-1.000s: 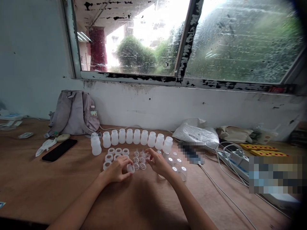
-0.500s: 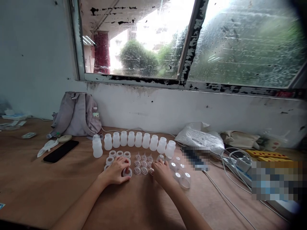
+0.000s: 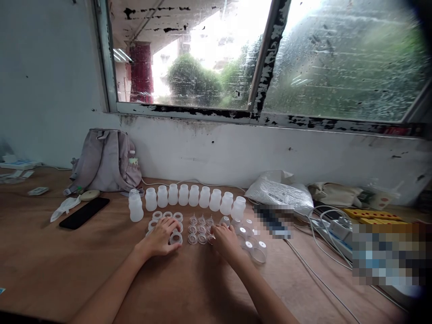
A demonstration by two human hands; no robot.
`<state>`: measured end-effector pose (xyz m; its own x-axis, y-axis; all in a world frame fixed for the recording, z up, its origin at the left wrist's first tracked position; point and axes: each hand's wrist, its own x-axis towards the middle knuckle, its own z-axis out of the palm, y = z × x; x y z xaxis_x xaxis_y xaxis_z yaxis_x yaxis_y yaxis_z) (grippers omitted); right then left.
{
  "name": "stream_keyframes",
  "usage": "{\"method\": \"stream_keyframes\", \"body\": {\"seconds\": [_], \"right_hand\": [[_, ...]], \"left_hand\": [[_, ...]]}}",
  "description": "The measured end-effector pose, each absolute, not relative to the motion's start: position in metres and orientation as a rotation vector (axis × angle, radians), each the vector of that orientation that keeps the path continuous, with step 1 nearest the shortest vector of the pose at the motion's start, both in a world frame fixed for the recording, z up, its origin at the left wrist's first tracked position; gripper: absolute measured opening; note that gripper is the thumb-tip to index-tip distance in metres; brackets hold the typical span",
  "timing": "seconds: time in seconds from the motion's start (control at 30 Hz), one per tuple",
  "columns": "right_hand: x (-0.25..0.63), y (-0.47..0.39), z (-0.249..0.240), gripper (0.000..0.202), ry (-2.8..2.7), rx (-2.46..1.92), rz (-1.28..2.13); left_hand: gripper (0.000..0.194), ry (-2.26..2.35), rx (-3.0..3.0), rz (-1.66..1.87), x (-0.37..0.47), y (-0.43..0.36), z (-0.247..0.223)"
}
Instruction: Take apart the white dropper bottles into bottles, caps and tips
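Note:
White screw rings [image 3: 177,217] for baby bottles lie grouped left of centre on the table. My left hand [image 3: 158,237] covers part of them, its thumb and fingers curled about the near ring [image 3: 176,239]. Clear bottle nipples [image 3: 201,229] stand in short rows to the right of the rings. The curled fingers of my right hand [image 3: 225,240] are at the near right nipple [image 3: 211,240], which they partly hide. Clear domed caps [image 3: 259,254] sit just beyond that hand. Frosted bottles [image 3: 193,196] stand upright in an arc behind, one leftmost bottle [image 3: 136,206] having a top on.
A black phone [image 3: 85,213], a white wrapper [image 3: 65,208] and a grey backpack [image 3: 107,162] are on the left. On the right lie a silvery plastic bag [image 3: 281,195], cables [image 3: 312,276] and a power strip [image 3: 398,288]. A wall [image 3: 189,153] with a window rises behind.
The near ring has shifted slightly back toward the other rings with my left hand. My right hand stays at the near right nipple. The view has shifted a little.

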<state>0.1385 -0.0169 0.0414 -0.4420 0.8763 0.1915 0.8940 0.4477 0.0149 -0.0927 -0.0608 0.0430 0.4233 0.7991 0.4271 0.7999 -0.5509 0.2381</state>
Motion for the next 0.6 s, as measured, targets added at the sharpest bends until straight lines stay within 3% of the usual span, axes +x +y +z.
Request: {"method": "stream_keyframes", "body": {"seconds": [0.17,0.3,0.43,0.6], "right_hand": [[0.139,-0.018,0.046,0.012,-2.511,-1.579,-0.142],[0.138,-0.019,0.051,0.013,-2.416,-1.537,-0.165],[0.135,-0.019,0.051,0.016,-2.335,-1.424,-0.127],[0.134,-0.016,0.049,0.019,-2.239,-1.362,-0.122]], "left_hand": [[0.019,-1.516,-2.439,-1.04,-0.093,-0.055,0.041],[0.014,-1.693,-1.891,-1.425,-0.101,-0.049,0.041],[0.01,-1.796,-1.52,-1.584,-0.117,-0.044,0.042],[0.04,-1.829,-1.135,-1.632,-0.139,-0.035,0.037]]}}
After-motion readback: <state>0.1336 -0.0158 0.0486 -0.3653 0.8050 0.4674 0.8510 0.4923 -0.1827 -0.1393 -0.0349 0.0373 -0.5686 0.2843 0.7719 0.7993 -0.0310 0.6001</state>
